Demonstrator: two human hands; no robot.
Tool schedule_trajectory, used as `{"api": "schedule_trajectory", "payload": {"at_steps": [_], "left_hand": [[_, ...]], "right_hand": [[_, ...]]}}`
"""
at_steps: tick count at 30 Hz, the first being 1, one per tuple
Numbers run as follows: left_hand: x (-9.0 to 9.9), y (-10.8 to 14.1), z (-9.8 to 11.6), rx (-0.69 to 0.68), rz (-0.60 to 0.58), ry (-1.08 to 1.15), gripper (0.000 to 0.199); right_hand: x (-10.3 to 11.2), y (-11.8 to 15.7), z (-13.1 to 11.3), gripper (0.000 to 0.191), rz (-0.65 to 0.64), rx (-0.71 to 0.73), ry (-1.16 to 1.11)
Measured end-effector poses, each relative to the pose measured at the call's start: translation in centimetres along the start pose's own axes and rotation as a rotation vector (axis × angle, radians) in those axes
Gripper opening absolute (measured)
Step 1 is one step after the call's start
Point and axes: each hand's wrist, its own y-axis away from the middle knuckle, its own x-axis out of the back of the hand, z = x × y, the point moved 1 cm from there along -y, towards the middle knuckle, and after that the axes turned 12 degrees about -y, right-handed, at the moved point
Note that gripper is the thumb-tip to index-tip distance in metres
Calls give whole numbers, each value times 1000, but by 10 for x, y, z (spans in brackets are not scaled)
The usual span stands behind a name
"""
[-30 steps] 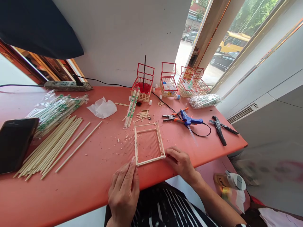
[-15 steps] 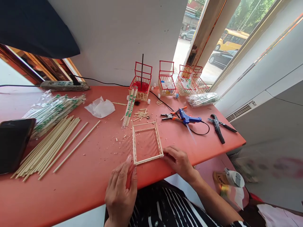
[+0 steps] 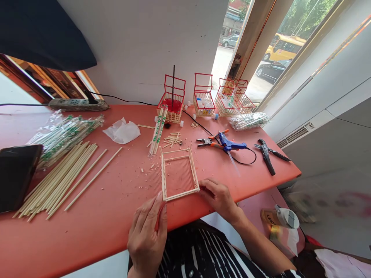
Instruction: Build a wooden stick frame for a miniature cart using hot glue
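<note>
A square frame of light wooden sticks (image 3: 181, 193), with short sticks along its sides, sits on the red table near the front edge. At its near left corner are the index fingertip and thumb of my left hand (image 3: 149, 227), fingers long and close together. My right hand (image 3: 218, 197) pinches the near right corner with bent fingers; its fingertips are partly hidden. Between my hands the frame rests upright on the tabletop. Beyond it lie a pile of short cut sticks (image 3: 173, 139) and wrapped chopsticks (image 3: 158, 131).
Loose chopsticks (image 3: 62, 177), a phone (image 3: 17, 177) and wrapped packs (image 3: 71, 133) lie left. A blue glue gun (image 3: 232, 144), pliers (image 3: 205, 142) and black-handled cutters (image 3: 266, 157) lie right. Small red-trimmed stick carts (image 3: 174, 101) stand along the wall.
Both hands stay at the frame's near corners. The whole view shifts very slightly; nothing is taken hold of or let go.
</note>
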Motion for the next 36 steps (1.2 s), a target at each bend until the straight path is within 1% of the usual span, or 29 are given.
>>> {"api": "schedule_trajectory", "payload": {"at_steps": [7, 19, 24, 28, 31, 36], "left_hand": [[0, 0, -1, -6, -4, -20, 65], [-3, 0, 0, -57, 8, -43, 68], [-3, 1, 0, -62, 11, -49, 66], [-3, 1, 0, -59, 6, -36, 69], [-2, -1, 1, -50, 24, -23, 68], [0, -9, 2, -48, 77, -19, 59]], "right_hand": [[1, 1, 0, 12, -11, 6, 1], [-1, 0, 1, 13, -7, -15, -6], [0, -1, 1, 12, -10, -17, -8], [0, -1, 0, 13, -9, -21, -2], [1, -2, 0, 13, -13, -11, 16], [1, -5, -1, 16, -14, 6, 55]]}}
